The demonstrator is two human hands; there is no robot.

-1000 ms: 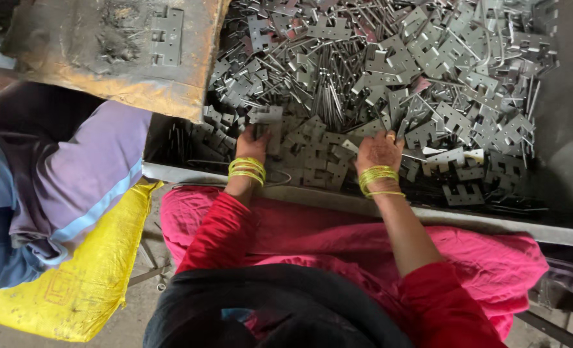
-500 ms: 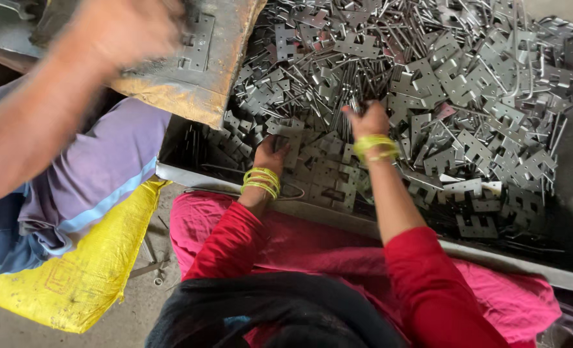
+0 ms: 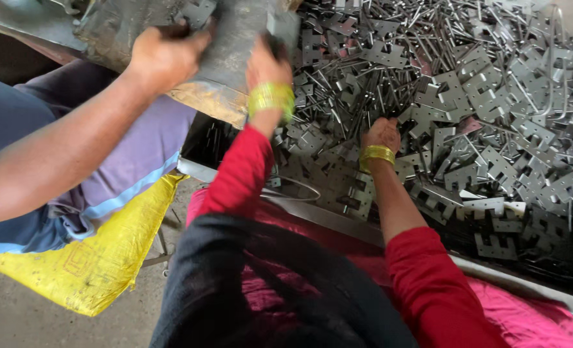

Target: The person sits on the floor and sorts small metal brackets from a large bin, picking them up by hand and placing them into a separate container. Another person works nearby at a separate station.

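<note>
A deep heap of flat grey stamped metal parts [image 3: 467,116], mixed with thin rods, fills a dark bin in front of me. My right hand [image 3: 380,133], with a gold bangle at the wrist, is buried knuckles-up in the heap and its fingers curl around some parts. My left hand [image 3: 267,64], with yellow-green bangles, is raised to the edge of a grimy sack-like sheet [image 3: 225,61] at the upper left. It pinches a flat metal part [image 3: 282,26], which is blurred. Both my sleeves are red.
A co-worker's bare arm crosses from the left, and that person's hand [image 3: 164,57] presses on the same grimy sheet. A yellow sack [image 3: 86,264] lies under that person. The bin's metal rim [image 3: 338,222] runs across my pink-clothed lap [image 3: 531,316].
My left hand has lifted out of the heap up to the grimy sheet. My right hand has drawn back nearer the rim. The co-worker's arm has come down onto the sheet.
</note>
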